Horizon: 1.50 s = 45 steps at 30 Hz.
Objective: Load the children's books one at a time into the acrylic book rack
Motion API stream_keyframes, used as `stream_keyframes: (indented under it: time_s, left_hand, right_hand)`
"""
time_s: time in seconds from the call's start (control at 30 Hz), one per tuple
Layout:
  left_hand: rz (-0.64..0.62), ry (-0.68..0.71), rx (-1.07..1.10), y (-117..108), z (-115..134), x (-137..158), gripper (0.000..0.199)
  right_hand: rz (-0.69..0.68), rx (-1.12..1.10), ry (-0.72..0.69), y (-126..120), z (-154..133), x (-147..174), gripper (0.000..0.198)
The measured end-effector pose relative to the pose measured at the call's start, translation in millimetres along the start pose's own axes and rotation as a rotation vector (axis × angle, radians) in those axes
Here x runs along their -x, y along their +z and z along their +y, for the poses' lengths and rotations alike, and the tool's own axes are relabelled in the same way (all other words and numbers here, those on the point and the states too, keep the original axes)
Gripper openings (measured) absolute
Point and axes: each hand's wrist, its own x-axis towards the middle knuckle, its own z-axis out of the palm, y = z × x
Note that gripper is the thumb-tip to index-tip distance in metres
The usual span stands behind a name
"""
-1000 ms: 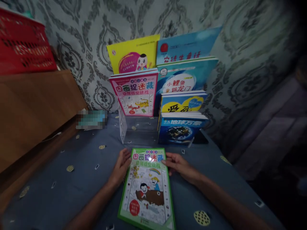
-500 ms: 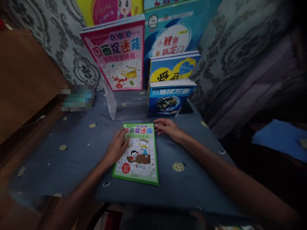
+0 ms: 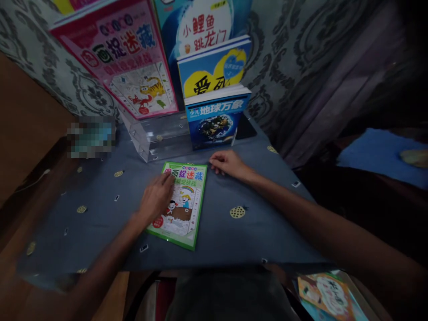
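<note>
A green-bordered children's book (image 3: pixel 182 209) lies slightly turned on the cloth, cover up, with two cartoon figures and a rainbow. My left hand (image 3: pixel 156 196) rests over its left edge, fingers lying on the upper left of the cover. Just beyond the book's top right corner, my right hand (image 3: pixel 229 162) hovers close to the cloth. Its fingers are curled in, nothing visible between them, and a small gap separates it from the book.
Behind stands a clear acrylic rack (image 3: pixel 140 138) with a pink book (image 3: pixel 129 62), a teal book (image 3: pixel 205 20), yellow-and-blue books (image 3: pixel 214 67) and blue earth books (image 3: pixel 214 120). A grey-blue patterned cloth (image 3: pixel 267 214) covers the table. More books (image 3: pixel 329 294) lie low at right.
The green book has turned slightly, its lower end swinging left under my left hand. My right hand has come off its right edge and curled. The view has tilted and shifted.
</note>
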Motion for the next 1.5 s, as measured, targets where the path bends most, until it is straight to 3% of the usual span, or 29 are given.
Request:
stream_keyframes:
  time_s: [0.1,0.2,0.37,0.53,0.77,0.97,1.07,1.2,1.3,1.4,1.5]
  left_hand:
    - [-0.062,-0.036,-0.019,-10,48,-6,0.025]
    - [-0.137,-0.053,-0.132,-13,84,-14,0.033]
    - [-0.215,-0.124,-0.217,-13,103,-26,0.029]
    - [-0.249,-0.151,-0.175,-16,102,-29,0.025]
    - [-0.091,-0.063,-0.165,-13,91,-25,0.025]
    - [-0.118,-0.083,-0.18,-11,95,-24,0.027]
    - [-0.15,-0.095,-0.191,-10,99,-23,0.028]
    - [-0.144,-0.095,-0.199,-7,103,-21,0.027]
    - [-0.147,-0.06,-0.185,-6,97,-18,0.027]
    - [-0.194,0.058,-0.101,-11,74,-8,0.028]
    - [-0.301,0.256,0.103,-21,39,10,0.056]
  right_hand:
    - [0.166,0.064,-0.109,0,5,1,0.012]
    - [0.208,0.12,-0.196,4,4,4,0.017]
    - [0.197,0.214,-0.275,12,-1,10,0.024]
    - [0.197,0.214,-0.259,11,-2,10,0.027]
    - [0.219,0.195,-0.229,9,-5,10,0.03]
    - [0.245,0.178,-0.257,9,-9,12,0.032]
    - [0.237,0.2,-0.338,10,-12,17,0.033]
    - [0.136,0.45,-0.451,11,-16,24,0.034]
    - [0.055,0.776,-0.425,14,-21,27,0.034]
    - [0.02,0.935,-0.381,20,-27,32,0.033]
    - [0.013,0.967,-0.367,27,-30,37,0.032]
